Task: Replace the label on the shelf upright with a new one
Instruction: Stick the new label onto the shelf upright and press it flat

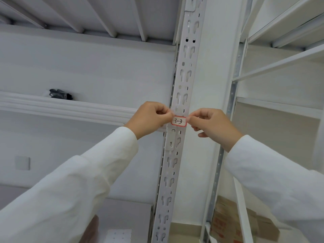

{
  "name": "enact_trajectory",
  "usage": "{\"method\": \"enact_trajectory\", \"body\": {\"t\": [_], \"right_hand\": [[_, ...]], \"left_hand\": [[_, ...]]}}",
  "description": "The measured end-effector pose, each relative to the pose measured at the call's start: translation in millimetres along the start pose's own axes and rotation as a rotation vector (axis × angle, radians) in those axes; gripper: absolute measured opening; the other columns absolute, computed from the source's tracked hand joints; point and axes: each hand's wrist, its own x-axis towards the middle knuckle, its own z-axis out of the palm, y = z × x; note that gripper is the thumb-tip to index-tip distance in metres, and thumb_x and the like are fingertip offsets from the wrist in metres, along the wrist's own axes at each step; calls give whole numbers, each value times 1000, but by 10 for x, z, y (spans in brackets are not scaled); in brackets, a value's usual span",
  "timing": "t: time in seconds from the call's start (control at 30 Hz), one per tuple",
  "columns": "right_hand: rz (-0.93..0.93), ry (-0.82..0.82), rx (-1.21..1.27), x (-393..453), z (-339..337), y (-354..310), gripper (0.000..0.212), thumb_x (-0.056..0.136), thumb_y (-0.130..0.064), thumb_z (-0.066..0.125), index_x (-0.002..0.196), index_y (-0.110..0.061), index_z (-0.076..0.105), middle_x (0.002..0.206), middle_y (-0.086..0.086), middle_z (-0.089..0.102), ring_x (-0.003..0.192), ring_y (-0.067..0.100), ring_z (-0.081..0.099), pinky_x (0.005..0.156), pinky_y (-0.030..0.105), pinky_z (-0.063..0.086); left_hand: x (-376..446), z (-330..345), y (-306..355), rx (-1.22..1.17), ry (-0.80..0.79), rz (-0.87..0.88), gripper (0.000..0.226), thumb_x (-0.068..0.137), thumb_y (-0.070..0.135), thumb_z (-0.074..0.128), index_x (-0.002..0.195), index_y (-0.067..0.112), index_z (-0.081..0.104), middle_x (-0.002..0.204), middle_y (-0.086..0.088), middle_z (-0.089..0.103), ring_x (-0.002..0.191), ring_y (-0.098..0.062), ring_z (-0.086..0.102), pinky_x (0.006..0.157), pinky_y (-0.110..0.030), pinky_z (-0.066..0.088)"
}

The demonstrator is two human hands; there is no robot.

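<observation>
Red-bordered label (178, 121) marked "3-3" sits across front of slotted white shelf upright (182, 81), level with shelf beam (70, 107) on left. Left hand (150, 118) pinches label's left end, fingers curled closed. Right hand (213, 126) pinches right end likewise. White sleeves on both arms. Dark bundle (60, 94) on shelf, well apart.

Views: just one, from the person's head.
Facing: forward and tilted up along the white shelf upright (180, 95).
Nearness: close, at arm's reach from the post.
Shared part: no second view to share with.
</observation>
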Motion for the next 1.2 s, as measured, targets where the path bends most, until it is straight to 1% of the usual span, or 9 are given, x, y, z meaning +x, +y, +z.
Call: {"method": "enact_trajectory", "body": {"t": [0.27, 0.4, 0.57, 0.67, 0.77, 0.83, 0.93, 1.03, 1.2], "right_hand": [[-29, 84, -11, 87, 68, 2, 13, 82, -18, 65, 69, -17, 65, 72, 3, 56, 67, 13, 51, 59, 22, 50], [-24, 97, -21, 107, 87, -7, 11, 82, -17, 64, 72, -13, 66, 75, 5, 59, 68, 14, 51, 61, 24, 50], [83, 134, 14, 227, 54, -26, 8, 81, -14, 60, 74, -12, 65, 77, 5, 57, 71, 14, 52, 62, 24, 50], [123, 114, 9, 284, 67, -58, 6, 81, -14, 61, 81, -10, 65, 78, 4, 58, 71, 12, 53, 63, 25, 50], [123, 132, -2, 319, 96, -121, 8, 80, -15, 60, 82, -10, 65, 78, 4, 60, 72, 13, 56, 62, 25, 52], [125, 143, -19, 341, 102, -160, 9, 79, -15, 59, 80, -9, 65, 79, 6, 62, 73, 14, 56, 64, 28, 54], [130, 159, -48, 378, 109, -168, 8, 77, -16, 58, 76, -10, 63, 78, 7, 59, 74, 16, 55, 65, 29, 53], [133, 179, -63, 413, 146, -130, 7, 76, -18, 58, 78, -13, 62, 77, 8, 56, 71, 17, 53, 64, 30, 53], [138, 227, -89, 448, 191, -72, 27, 72, -19, 57, 79, 6, 66, 72, 8, 58, 67, 19, 52, 73, 41, 54]], "left_hand": [[73, -3, -37, -48, 12, -25, 19, 87, 22, 62, 83, 4, 69, 73, -2, 58, 52, -3, 49, 46, -7, 37], [119, -18, -16, -33, 7, -12, 16, 87, 21, 62, 72, 16, 65, 65, 4, 57, 57, -6, 49, 50, -6, 39], [272, -63, -84, -77, 188, -19, 19, 85, 19, 63, 66, 24, 61, 61, 9, 54, 58, -7, 48, 67, -24, 43], [340, -57, -66, -10, 217, 19, 11, 88, 18, 58, 84, 19, 68, 69, 9, 59, 68, -10, 55, 71, -26, 46], [390, -57, -72, 62, 118, 8, 24, 93, 21, 50, 110, 16, 66, 97, 2, 67, 90, -14, 59, 88, -29, 48], [404, -62, -82, 81, 10, -36, 30, 95, 25, 45, 115, 16, 65, 109, 3, 67, 96, -13, 58, 97, -32, 44], [413, -70, -38, 16, -137, -93, 32, 96, 24, 42, 107, 9, 69, 100, 6, 67, 81, -5, 56, 92, -26, 44], [432, -105, -27, -16, -182, -110, 29, 95, 24, 46, 111, 15, 68, 93, 10, 66, 76, -3, 54, 90, -21, 43], [462, -98, -60, 64, -239, -108, 32, 94, 34, 49, 108, 15, 71, 109, -3, 70, 97, -13, 63, 99, -24, 41]]}}
